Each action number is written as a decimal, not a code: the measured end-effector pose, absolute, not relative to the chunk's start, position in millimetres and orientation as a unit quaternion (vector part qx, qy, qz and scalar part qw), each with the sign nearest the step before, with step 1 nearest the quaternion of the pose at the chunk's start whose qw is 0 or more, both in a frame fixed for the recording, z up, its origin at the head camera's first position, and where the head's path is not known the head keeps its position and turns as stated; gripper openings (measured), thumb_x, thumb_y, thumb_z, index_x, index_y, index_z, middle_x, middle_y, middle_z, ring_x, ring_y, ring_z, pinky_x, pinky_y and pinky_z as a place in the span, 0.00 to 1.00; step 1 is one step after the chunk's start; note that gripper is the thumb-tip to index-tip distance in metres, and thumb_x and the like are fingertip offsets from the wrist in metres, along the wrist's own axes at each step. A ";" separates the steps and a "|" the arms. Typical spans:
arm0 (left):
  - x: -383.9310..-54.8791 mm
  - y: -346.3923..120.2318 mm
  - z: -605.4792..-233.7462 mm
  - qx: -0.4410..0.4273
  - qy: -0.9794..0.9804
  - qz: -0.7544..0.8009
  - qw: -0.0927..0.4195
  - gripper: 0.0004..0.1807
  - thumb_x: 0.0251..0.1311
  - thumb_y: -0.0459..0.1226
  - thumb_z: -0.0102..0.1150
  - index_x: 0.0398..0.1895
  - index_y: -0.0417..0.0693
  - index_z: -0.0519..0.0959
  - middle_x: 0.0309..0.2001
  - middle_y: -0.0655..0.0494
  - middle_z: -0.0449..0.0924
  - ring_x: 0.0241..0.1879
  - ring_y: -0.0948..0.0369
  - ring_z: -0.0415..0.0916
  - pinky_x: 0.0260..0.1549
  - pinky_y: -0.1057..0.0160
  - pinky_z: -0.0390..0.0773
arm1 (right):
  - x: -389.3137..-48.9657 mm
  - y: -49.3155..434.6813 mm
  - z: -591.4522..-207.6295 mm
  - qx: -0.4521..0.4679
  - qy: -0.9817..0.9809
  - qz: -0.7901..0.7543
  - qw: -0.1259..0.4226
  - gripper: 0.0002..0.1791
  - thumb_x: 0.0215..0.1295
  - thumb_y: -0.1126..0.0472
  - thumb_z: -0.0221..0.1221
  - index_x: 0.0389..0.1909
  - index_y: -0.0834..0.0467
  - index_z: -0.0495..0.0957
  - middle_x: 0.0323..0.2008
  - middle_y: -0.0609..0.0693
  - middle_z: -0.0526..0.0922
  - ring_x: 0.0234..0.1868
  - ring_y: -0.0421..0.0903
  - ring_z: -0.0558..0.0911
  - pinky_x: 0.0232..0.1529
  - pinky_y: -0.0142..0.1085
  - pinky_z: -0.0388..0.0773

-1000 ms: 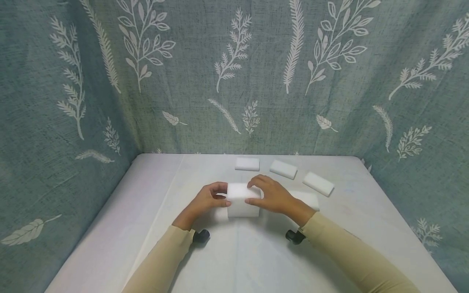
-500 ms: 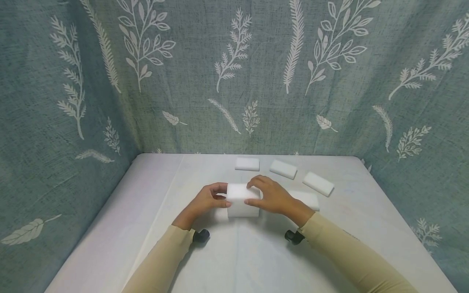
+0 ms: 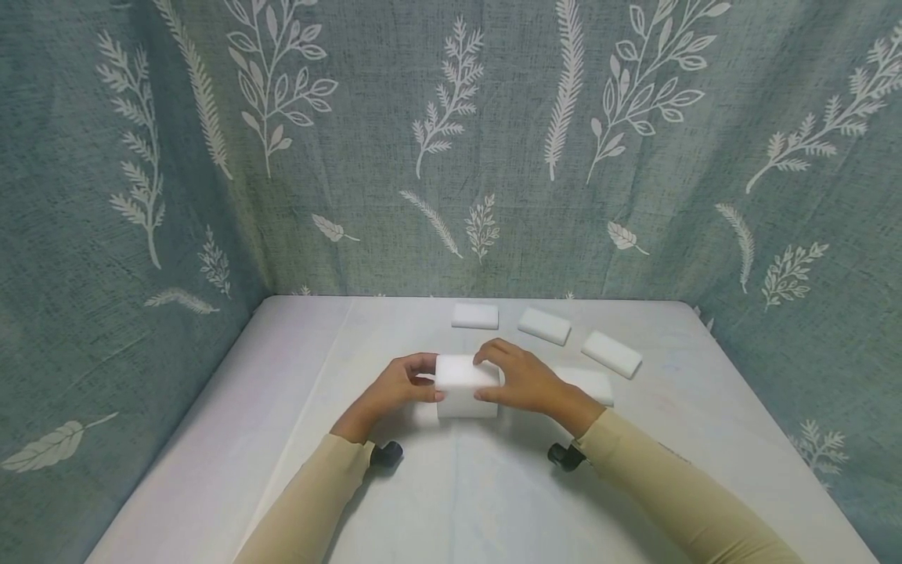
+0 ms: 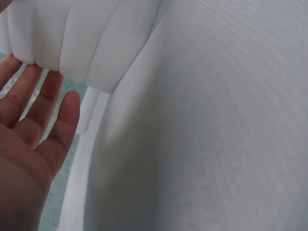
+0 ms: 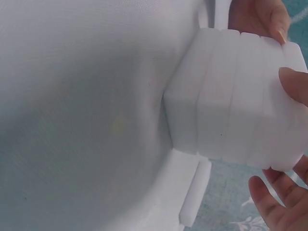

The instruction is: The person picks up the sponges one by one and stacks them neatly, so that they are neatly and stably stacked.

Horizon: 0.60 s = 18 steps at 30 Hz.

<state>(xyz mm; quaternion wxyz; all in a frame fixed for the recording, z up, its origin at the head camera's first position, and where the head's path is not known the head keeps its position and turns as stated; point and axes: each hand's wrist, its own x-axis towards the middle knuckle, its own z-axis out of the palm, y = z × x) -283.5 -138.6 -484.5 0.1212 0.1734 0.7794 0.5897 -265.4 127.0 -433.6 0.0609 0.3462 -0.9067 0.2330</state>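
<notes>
A stack of several white sponge blocks (image 3: 467, 399) stands upright on the table between both hands. My left hand (image 3: 391, 389) holds its left side, thumb at the near edge and fingers toward the far side. From the right, my right hand (image 3: 527, 378) grips the upper part, thumb on the near face and bent fingers at the top and far side. The right wrist view shows the layers of the stack (image 5: 231, 96) lying flush, with the right thumb (image 5: 294, 85) against the upper ones. Left fingertips touch the layers of the stack (image 4: 72, 38) in the left wrist view.
Behind the stack lie loose white blocks: one at the back (image 3: 475, 316), one right of it (image 3: 545, 326), another farther right (image 3: 611, 355). A further white block (image 3: 590, 384) is partly hidden by the right wrist. A patterned curtain (image 3: 380, 157) encloses the white table (image 3: 451, 501).
Both hands stay on the stack and have sunk very slightly at its top. The loose blocks have not moved.
</notes>
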 end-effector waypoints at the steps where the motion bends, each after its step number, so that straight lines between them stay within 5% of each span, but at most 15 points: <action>1: -283.4 -138.5 -484.1 0.173 0.779 0.590 0.123 0.35 0.46 0.36 0.77 0.60 0.42 0.75 0.54 0.50 0.78 0.50 0.50 0.78 0.54 0.48 0.74 | -265.5 126.9 -434.0 0.346 -0.907 0.234 0.061 0.24 0.55 0.46 0.70 0.50 0.49 0.75 0.53 0.43 0.74 0.52 0.44 0.76 0.52 0.43 0.76; 18: -272.9 -136.9 -465.2 0.178 0.781 0.583 0.134 0.31 0.52 0.32 0.72 0.61 0.36 0.73 0.55 0.44 0.78 0.51 0.46 0.78 0.55 0.46 0.73 | -267.7 127.0 -438.0 0.336 -0.911 0.234 0.055 0.26 0.54 0.44 0.70 0.51 0.47 0.75 0.53 0.41 0.73 0.52 0.43 0.75 0.52 0.43 0.75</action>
